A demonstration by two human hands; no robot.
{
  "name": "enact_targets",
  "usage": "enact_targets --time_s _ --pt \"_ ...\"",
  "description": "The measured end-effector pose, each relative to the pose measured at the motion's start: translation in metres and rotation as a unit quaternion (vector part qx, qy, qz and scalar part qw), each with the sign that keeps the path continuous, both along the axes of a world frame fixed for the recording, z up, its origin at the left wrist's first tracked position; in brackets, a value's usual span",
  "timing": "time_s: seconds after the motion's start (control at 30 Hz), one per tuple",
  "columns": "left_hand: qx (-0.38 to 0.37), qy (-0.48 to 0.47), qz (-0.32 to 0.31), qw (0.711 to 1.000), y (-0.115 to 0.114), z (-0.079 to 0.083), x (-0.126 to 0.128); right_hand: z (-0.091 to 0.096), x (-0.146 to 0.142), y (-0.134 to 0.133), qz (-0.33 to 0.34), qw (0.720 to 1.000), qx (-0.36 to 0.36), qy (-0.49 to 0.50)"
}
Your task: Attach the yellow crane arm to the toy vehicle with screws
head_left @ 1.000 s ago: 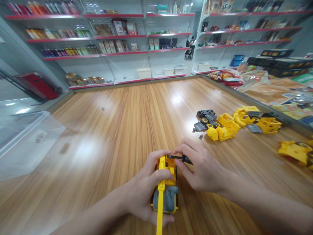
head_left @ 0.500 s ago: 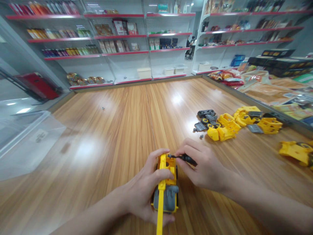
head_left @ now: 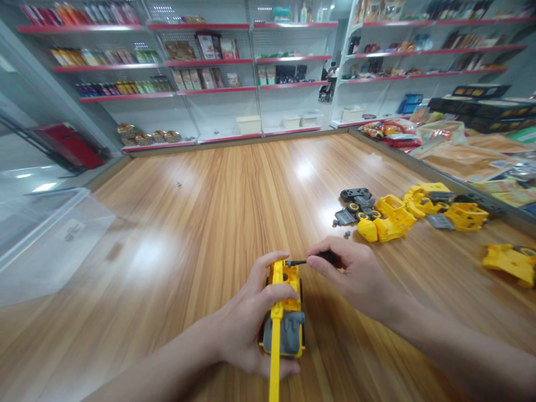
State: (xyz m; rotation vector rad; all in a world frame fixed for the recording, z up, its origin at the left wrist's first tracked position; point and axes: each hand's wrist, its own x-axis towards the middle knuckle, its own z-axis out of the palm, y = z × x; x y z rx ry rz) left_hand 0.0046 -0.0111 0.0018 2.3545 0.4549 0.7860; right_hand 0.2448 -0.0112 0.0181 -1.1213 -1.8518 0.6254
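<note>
A: Where is the toy vehicle (head_left: 288,332) relative to the person's left hand (head_left: 247,318)?

B: Within its grasp. The hand curls round the vehicle's left side, fingers partly spread, one lying across its top.

A: And the right hand (head_left: 355,273)?

B: Just right of the vehicle's far end, closed on a black screwdriver (head_left: 298,262) whose shaft points at that end. The tip is too small to tell whether it touches.

A: What about the surface?

B: A wood-grain table (head_left: 218,212). Yellow and grey toy parts (head_left: 391,215) lie beyond the vehicle and to its right; a separate yellow part (head_left: 506,263) is well to its right. A clear plastic bin (head_left: 54,245) stands well to its left.

A: And the room?

B: Red-edged shelves (head_left: 224,114) of goods line the wall beyond the vehicle; packaged goods (head_left: 469,151) lie far off to its right, past the table.
</note>
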Motion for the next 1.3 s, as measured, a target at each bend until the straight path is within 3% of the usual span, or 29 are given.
enact_targets --time_s 0.23,0.53,0.7,0.77,0.87,1.0,1.3 --pt "0.006 0.009 0.013 1.0 0.0 0.0 -0.001 -0.009 -0.002 0.0 0.077 0.996 0.04 -0.034" --pt "-0.005 0.002 0.026 1.0 0.001 -0.002 0.001 -0.007 -0.001 0.001 0.083 0.989 -0.113 -0.041" --pt "-0.003 -0.014 0.071 0.997 0.004 -0.001 0.002 0.009 0.007 -0.005 0.047 0.997 0.021 -0.065" --pt "-0.005 -0.015 0.076 0.997 0.006 -0.001 0.001 0.021 0.004 -0.016 0.12 0.986 0.093 -0.072" --pt "-0.014 -0.014 0.074 0.997 0.006 -0.002 0.001 0.033 -0.009 -0.038 0.261 0.936 0.211 -0.104" --pt "-0.025 -0.018 0.08 0.996 0.004 -0.005 0.001 0.031 -0.028 -0.054 0.275 0.928 0.217 -0.129" --pt "-0.018 -0.015 0.047 0.999 0.003 -0.011 0.003 0.013 -0.035 -0.045 0.168 0.966 0.194 -0.042"
